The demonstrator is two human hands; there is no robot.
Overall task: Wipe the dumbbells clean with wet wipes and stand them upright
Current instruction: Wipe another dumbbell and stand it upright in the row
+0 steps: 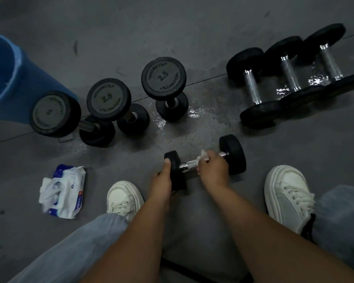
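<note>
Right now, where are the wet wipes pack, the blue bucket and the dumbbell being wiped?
Wet wipes pack (72, 188): head view, on its wrapper.
Blue bucket (0, 64): head view, on its inner wall.
Dumbbell being wiped (233, 155): head view, on its unheld black head.

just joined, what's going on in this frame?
A person is cleaning a dumbbell that lies on the floor. The left hand grips one weight head, and the right hand holds a wet wipe around the metal handle. Three upright dumbbells stand behind on the left. Three other dumbbells lie on their sides at right. The wet-wipe pack lies beside the left shoe.
</note>
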